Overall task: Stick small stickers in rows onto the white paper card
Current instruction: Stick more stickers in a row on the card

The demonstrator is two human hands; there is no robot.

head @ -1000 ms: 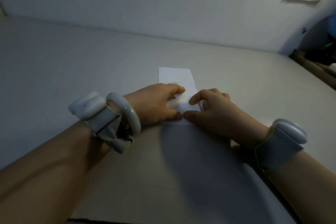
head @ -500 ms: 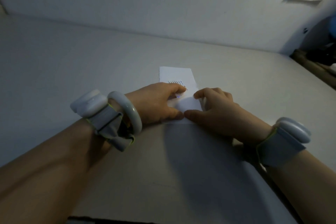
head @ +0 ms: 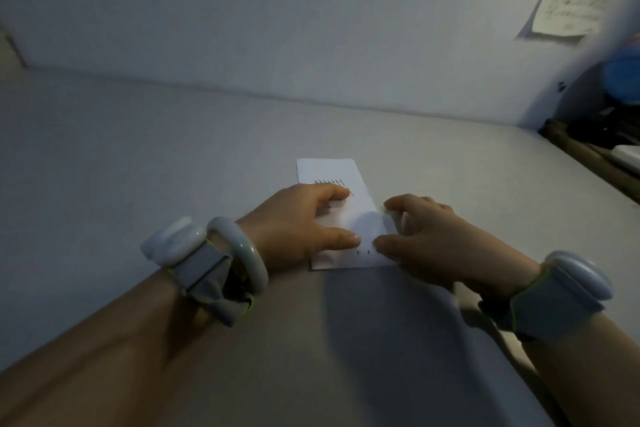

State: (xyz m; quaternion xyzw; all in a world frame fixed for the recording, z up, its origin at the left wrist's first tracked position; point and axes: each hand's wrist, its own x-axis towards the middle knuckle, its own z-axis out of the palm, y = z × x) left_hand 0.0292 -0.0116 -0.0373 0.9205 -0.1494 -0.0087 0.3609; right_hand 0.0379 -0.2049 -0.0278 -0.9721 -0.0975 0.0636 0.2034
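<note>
Both hands rest on the white paper card (head: 332,172) lying on the surface (head: 138,166), its long axis running away from the person: left hand (head: 298,224) flat-fingered by the sticker row (head: 329,181), right hand (head: 426,236) loosely curled, its hold unclear.

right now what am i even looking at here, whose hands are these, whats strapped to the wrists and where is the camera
The camera sits on a person's head, looking forward and down, so you see their own two arms. There is no machine. Each wrist wears a strapped white band; the left wrist also has a pale bangle. On the grey table lies a white paper card with a row of tiny stickers. The left hand rests on the card, fingers flat. The right hand touches the card's right edge with curled fingers; whether it pinches a sticker is too small to tell.
</note>
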